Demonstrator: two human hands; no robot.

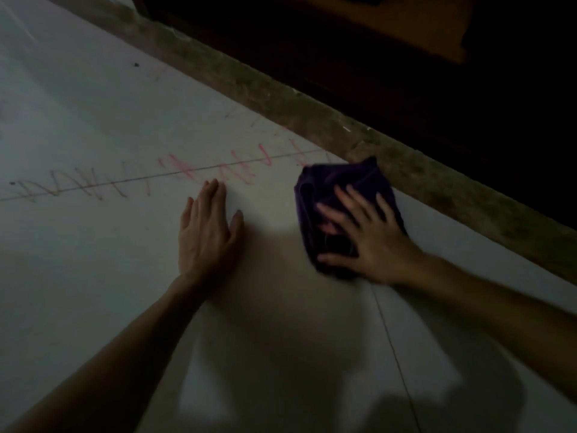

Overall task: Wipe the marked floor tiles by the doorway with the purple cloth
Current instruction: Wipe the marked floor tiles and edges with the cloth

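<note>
The purple cloth point(335, 185) lies bunched on the pale floor tiles point(93, 114), close to the raised threshold. My right hand point(371, 234) presses down on it with fingers spread flat; the hand is blurred. My left hand point(207, 232) rests flat on the tile to the left of the cloth, fingers straight and together. Red and dark scribbled marks point(218, 170) run along a grout line just beyond my left fingertips, stretching away to the left.
A rough brownish threshold strip point(281, 101) crosses diagonally from upper left to lower right. Beyond it the doorway area point(437, 73) is very dark. A grout line point(393, 348) runs toward me below the cloth. My shadow covers the near tiles.
</note>
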